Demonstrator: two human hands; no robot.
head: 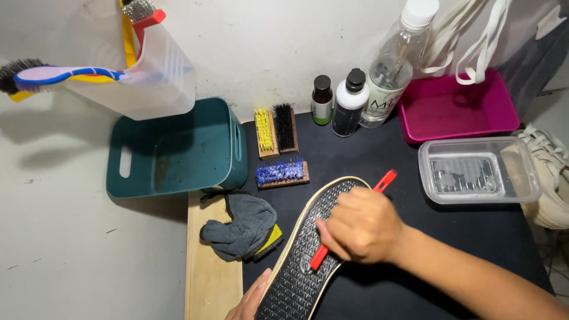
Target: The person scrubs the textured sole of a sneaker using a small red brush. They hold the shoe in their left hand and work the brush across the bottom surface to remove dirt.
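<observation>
A shoe lies sole-up on the black mat, its dark patterned sole (302, 269) with a pale rim facing me. My right hand (361, 226) is closed on a thin red tool (386, 180) and presses its lower end against the tread near the sole's middle. My left hand (249, 299) holds the shoe's heel end at the bottom edge of the view; only some fingers show.
A teal bin (172, 151) stands at left, with a grey cloth (243, 228) in front of it. Three brushes (278, 148) lie behind the shoe, then three bottles (355, 98). At right are a magenta tray (459, 106), a clear plastic box (480, 170) and a white sneaker (551, 178).
</observation>
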